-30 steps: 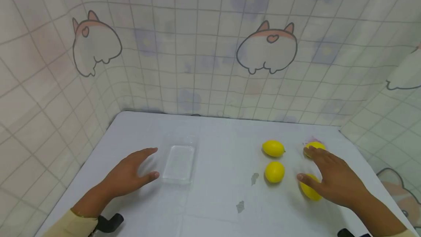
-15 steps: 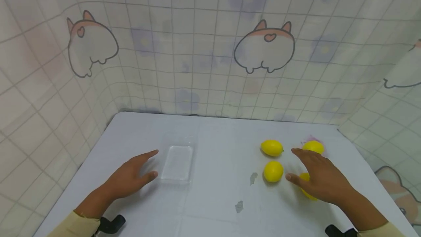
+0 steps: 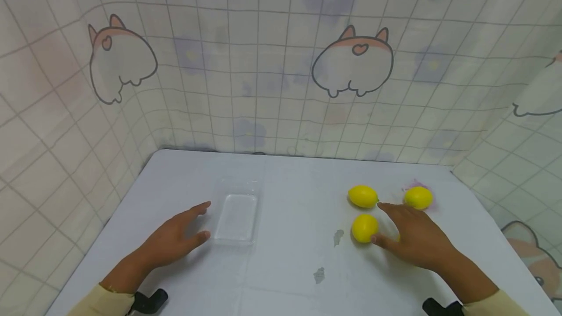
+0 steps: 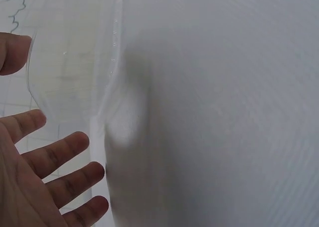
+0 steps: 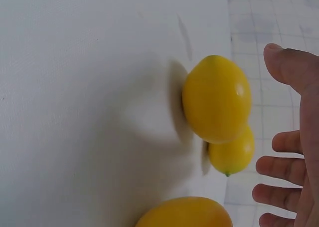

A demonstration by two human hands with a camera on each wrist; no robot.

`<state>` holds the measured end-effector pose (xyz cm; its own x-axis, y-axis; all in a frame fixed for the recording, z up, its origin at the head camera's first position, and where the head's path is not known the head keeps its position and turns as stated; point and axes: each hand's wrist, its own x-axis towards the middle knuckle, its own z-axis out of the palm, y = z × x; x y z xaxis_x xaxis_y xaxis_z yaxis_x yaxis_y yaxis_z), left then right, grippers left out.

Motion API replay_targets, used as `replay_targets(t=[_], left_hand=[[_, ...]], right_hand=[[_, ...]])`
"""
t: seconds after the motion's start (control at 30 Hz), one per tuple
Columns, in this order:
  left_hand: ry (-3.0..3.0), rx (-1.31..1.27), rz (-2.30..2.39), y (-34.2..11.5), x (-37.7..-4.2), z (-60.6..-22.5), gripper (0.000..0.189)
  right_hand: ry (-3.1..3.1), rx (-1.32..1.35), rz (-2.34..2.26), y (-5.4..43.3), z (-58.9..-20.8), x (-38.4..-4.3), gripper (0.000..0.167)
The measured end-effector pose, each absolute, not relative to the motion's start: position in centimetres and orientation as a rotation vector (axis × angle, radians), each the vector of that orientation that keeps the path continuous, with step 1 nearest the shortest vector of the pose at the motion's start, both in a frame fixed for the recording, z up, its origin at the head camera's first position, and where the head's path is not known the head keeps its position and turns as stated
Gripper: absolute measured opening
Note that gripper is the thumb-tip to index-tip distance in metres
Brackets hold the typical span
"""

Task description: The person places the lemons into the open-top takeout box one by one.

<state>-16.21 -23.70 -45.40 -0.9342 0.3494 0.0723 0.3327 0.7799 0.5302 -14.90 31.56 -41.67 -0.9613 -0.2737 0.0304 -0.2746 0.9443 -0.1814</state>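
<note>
My left hand point(image 3: 171, 238) hovers at the left side of a clear plastic tray point(image 3: 237, 218), thumb and fingers spread. In the left wrist view the tray's see-through wall point(image 4: 70, 62) shows beyond the fingertips. My right hand point(image 3: 412, 235) is over the lemons with its fingers extended and nothing in its grasp. Its thumb tip overlaps the near lemon point(image 3: 364, 228) in the head view, and its fingertips come close to the lemon behind point(image 3: 362, 196). Another lemon point(image 3: 418, 198) lies past the knuckles. From the right wrist, a lemon point(image 5: 184, 214) shows at the bottom edge; the head view hides it beneath the hand.
A white-covered table point(image 3: 290, 208) carries everything, with grey patches point(image 3: 319, 275) near the middle and a pink stain under the far right lemon. Tile-patterned curtain point(image 3: 263, 62) stands along the back and both sides.
My right hand has moved left, from over the right-hand lemons to beside the left pair, uncovering the far right lemon. My left hand has barely moved. Lemons and tray stay put.
</note>
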Motion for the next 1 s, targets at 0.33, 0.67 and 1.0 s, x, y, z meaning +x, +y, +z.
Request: replay_targets(t=[0.33,0.67,1.0], left_hand=[[2.929,0.492,0.833,-23.7,-16.3,-46.1,0.075],[2.935,0.524,0.843,-23.7,-16.3,-45.8,0.075],[2.944,0.526,0.827,-23.8,-16.4,-46.5,0.074]], right_hand=[[-3.076,0.498,0.285,30.7,-42.3,-15.2,0.095],[-3.131,0.483,0.228,30.0,-43.4,-15.9,0.093],[-3.167,0.451,0.205,29.6,-43.6,-16.1,0.090]])
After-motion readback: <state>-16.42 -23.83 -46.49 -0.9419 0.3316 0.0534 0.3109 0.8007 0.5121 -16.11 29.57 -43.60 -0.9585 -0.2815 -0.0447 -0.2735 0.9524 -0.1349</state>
